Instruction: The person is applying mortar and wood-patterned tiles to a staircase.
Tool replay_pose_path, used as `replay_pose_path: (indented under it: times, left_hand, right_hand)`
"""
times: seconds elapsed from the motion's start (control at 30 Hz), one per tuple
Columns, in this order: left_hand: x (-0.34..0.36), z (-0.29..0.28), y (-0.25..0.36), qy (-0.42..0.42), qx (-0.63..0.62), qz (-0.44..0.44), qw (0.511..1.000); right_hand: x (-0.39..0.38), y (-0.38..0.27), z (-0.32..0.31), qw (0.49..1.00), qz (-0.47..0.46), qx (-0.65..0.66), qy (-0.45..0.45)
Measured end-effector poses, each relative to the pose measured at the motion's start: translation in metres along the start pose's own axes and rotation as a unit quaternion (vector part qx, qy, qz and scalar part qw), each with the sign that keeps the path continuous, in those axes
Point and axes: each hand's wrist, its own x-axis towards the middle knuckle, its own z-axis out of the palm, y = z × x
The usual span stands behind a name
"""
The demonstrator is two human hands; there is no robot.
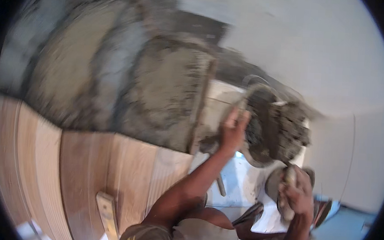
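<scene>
Mortar pan (pixel 266 124) tipped by hands; wet mortar bed (pixel 167 87), wood-look floor (pixel 87 171), white wall (pixel 328 49).

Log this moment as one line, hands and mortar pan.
left hand: grips mortar pan rim | right hand: holds trowel handle | pan: tilted, full | floor: wet mortar bed

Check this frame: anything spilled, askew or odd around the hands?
Nothing clearly spilled. The mortar pan is tipped steeply, held at its rim by the left hand, wet mortar clinging inside. The right hand grips a trowel handle. A wooden strip lies loose on the plank floor. Motion blur hides finer detail.
</scene>
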Motion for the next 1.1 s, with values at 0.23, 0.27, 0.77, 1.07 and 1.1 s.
replay_pose_path:
  times: [0.23, 0.27, 0.77, 1.07, 1.1]
  left_hand:
    - [0.004, -0.009, -0.068, 0.003, -0.104, 0.164, 0.981]
    - [0.006, -0.018, -0.082, -0.032, -0.176, 0.201, 0.963]
    - [0.005, -0.021, -0.027, -0.067, -0.157, 0.135, 0.976]
    - [-0.015, -0.012, -0.012, -0.097, -0.481, 0.017, 0.871]
    - [-0.014, -0.012, -0.012, -0.097, -0.458, 0.018, 0.884]
  right_hand:
    - [0.023, -0.055, 0.101, 0.917, -0.282, -0.281, -0.04]
    - [0.038, -0.068, 0.142, 0.878, -0.353, -0.315, -0.074]
    - [0.111, -0.08, 0.18, 0.864, -0.235, -0.428, -0.123]
    - [0.155, -0.1, 0.245, 0.773, -0.212, -0.514, -0.306]
    - [0.161, -0.099, 0.242, 0.741, -0.271, -0.527, -0.316]
